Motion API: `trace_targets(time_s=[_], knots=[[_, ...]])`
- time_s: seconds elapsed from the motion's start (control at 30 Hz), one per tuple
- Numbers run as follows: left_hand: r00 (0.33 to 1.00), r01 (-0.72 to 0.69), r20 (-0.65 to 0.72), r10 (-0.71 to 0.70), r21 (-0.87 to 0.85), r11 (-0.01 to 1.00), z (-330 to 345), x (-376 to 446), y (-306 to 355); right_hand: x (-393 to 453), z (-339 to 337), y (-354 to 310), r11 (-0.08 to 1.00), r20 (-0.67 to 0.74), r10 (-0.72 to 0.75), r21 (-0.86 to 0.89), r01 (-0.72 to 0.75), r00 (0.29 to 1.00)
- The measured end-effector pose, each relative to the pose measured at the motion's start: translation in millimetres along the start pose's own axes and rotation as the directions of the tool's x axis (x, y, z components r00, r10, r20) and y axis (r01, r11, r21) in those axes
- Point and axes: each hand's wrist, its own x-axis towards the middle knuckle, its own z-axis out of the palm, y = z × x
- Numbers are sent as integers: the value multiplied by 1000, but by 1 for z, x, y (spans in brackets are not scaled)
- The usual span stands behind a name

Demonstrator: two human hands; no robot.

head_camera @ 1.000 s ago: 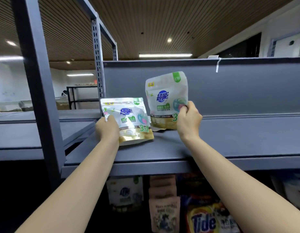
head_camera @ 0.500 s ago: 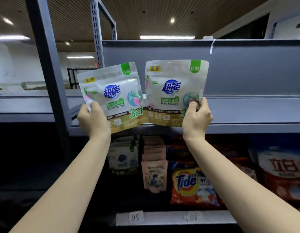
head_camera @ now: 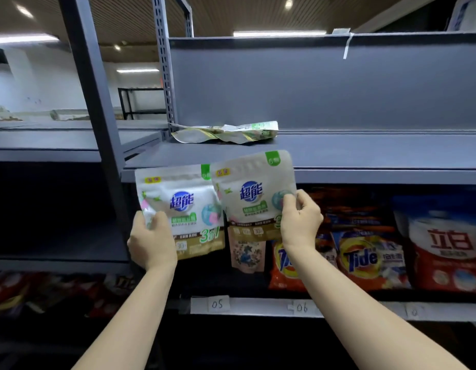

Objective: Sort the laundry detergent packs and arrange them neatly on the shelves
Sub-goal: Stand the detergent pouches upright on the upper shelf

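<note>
My left hand (head_camera: 150, 240) grips the lower left corner of a white and gold detergent pouch (head_camera: 188, 212), held upright in front of the shelf edge. My right hand (head_camera: 301, 220) pinches the right side of a second, matching pouch (head_camera: 251, 196), upright and slightly overlapping the first. Both pouches hang just below the grey upper shelf (head_camera: 365, 153). Two more pouches of the same kind (head_camera: 226, 132) lie flat at the back left of that shelf.
On the lower shelf stand Tide bags (head_camera: 365, 260), a red and white bag (head_camera: 448, 247) and a small floral pouch (head_camera: 247, 253). Its edge carries labels 05 (head_camera: 218, 304) and 06 (head_camera: 302, 307). A grey upright post (head_camera: 95, 102) stands to the left.
Both hands have lowered the two pouches from the upper shelf to below its front edge. The view has tilted down, showing the flat pouches at the back of the shelf.
</note>
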Motion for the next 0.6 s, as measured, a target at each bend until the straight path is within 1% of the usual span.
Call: trace_targets(time_s=[0.1, 0.2, 0.33, 0.37, 0.43, 0.47, 0.53, 0.57, 0.6], knots=[[999, 37, 5, -37, 99, 994, 3, -6, -22, -10, 2, 15, 995, 82, 99, -22, -97, 992], [993, 91, 68, -100, 122, 988, 8, -10, -45, -18, 4, 30, 979, 123, 201, -56, -195, 972], [963, 189, 154, -221, 201, 961, 23, -9, -77, -26, 9, 57, 922, 157, 367, -190, -337, 917], [953, 202, 182, -244, 223, 954, 28, -6, -84, -28, 12, 65, 897, 168, 421, -227, -380, 891], [928, 231, 228, -293, 263, 937, 37, 0, -97, -34, 19, 80, 829, 193, 542, -286, -481, 818], [912, 278, 231, -340, 264, 924, 42, 4, -103, -37, 22, 86, 791, 203, 597, -313, -526, 776], [864, 408, 228, -449, 208, 889, 54, 12, -115, -42, 32, 97, 732, 237, 675, -326, -598, 698], [833, 473, 245, -496, 148, 869, 60, 16, -121, -46, 37, 101, 709, 262, 704, -310, -634, 660], [794, 534, 289, -534, 86, 841, 66, 20, -127, -50, 43, 103, 697, 284, 717, -284, -658, 637]])
